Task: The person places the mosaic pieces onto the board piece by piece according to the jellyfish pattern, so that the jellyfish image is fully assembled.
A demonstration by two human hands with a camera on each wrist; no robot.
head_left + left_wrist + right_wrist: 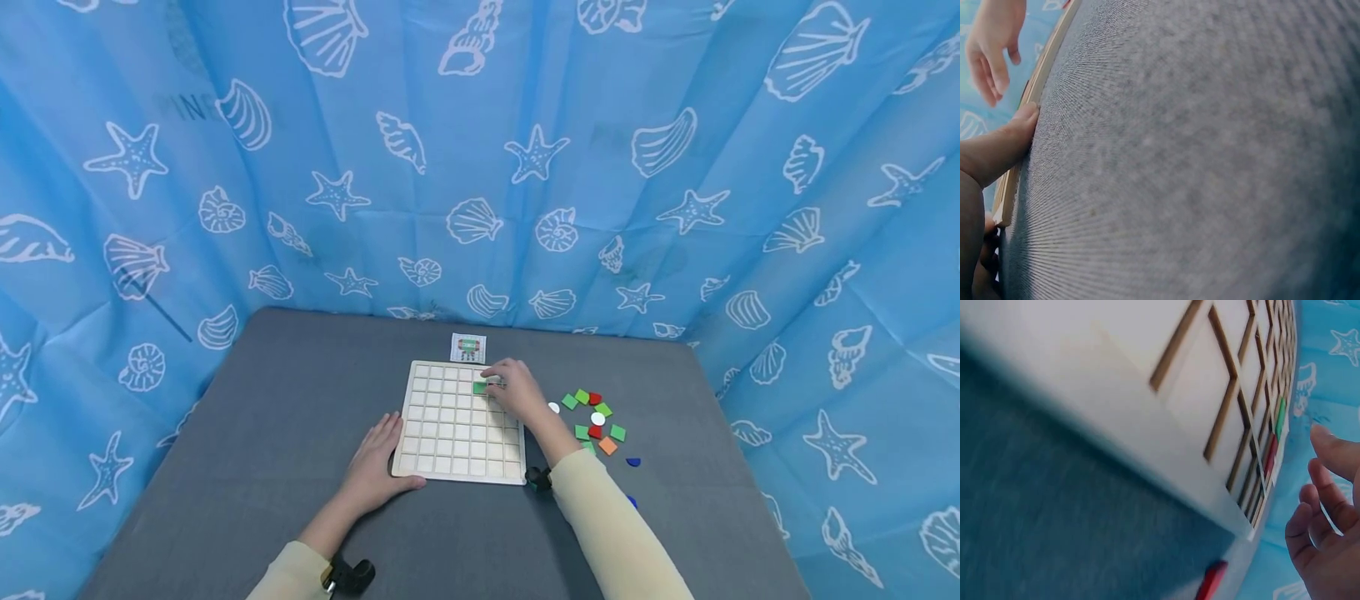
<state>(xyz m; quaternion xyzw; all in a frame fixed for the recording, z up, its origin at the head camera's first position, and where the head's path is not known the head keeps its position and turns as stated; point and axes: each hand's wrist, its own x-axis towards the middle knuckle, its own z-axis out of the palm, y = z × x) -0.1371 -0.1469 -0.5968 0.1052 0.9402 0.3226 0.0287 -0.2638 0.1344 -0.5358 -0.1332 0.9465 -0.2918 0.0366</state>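
Here we see a small green square tile (pixel 479 387) sitting in a cell in the second row from the far edge of the pale wooden grid board (pixel 450 442), toward its right side. The right hand (pixel 512 390) reaches over that far right part of the board, its fingertips at the tile (whether they pinch it or only press on it we cannot tell); in the right wrist view the fingers (pixel 1325 506) are loosely bent with nothing between them. The left hand (pixel 377 467) lies flat with straight fingers against the board's near left corner, thumb (pixel 1019 125) touching the wooden edge.

The board rests on a grey cloth-covered table (pixel 262 433). Just beyond its far edge lies a small white pattern card (pixel 468 347). To the right of the board, a loose scatter of green, red, orange, white and blue pieces (pixel 596 421) sits on the cloth. A blue curtain printed with white shells and starfish (pixel 480 167) surrounds the table.
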